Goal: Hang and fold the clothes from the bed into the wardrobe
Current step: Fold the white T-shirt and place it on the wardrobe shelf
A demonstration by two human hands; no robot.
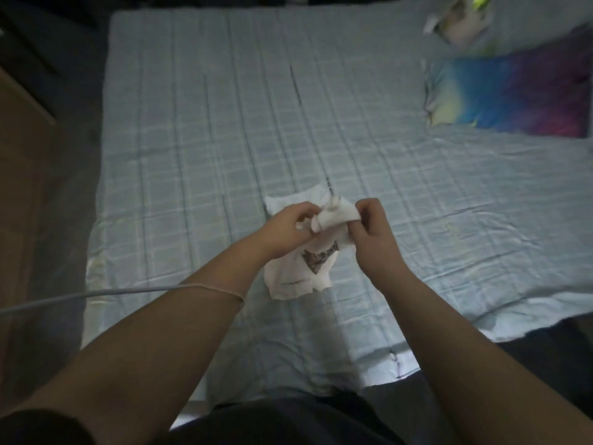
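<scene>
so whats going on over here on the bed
A person is standing at the edge of a bed covered in a pale blue checked sheet, working on a small white garment with a dark printed patch. Both hands grip its upper edge: the left hand and right hand pinch bunched fabric between them, while the lower part lies on the sheet. A rainbow-coloured pillow sits at the far right. No wardrobe is in view, so the garment has not been put away yet.

The print (pixel 321 256) on the cloth (pixel 288 279) is too small to read. The right edge cuts the pillow (pixel 513 94); the thing (pixel 459 22) above is blurred.
</scene>
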